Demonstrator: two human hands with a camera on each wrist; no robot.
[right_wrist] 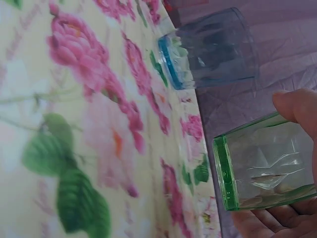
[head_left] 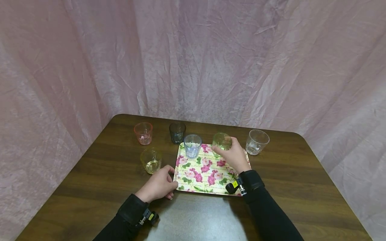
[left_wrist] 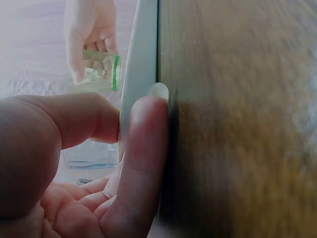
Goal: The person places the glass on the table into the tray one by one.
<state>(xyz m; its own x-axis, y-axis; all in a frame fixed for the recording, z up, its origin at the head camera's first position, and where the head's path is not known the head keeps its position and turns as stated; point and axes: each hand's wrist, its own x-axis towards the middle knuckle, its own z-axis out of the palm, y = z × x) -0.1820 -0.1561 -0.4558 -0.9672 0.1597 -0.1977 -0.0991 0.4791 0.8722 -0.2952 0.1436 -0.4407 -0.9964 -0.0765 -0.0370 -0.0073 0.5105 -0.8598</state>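
Note:
My right hand (head_left: 236,155) grips a green-tinted glass (head_left: 221,140) by its sides, thumb on one side and fingers on the other. In the right wrist view the green glass (right_wrist: 270,168) shows its thick base just above the flowered tray. The rectangular tray (head_left: 188,180) has pink blossoms and green leaves on a cream ground. At its front left edge, my left hand (head_left: 159,184) pinches the rim between thumb and a finger (left_wrist: 146,144). A pale blue glass (head_left: 192,147) stands upright on the tray's back left corner.
Left of the tray stand a yellow glass (head_left: 150,162), close to my left hand, and a pink glass (head_left: 143,134) farther back. Behind the tray is a dark grey glass (head_left: 177,132). A clear glass (head_left: 256,142) stands off the back right corner. Draped curtains hang behind the wooden table (head_left: 289,180).

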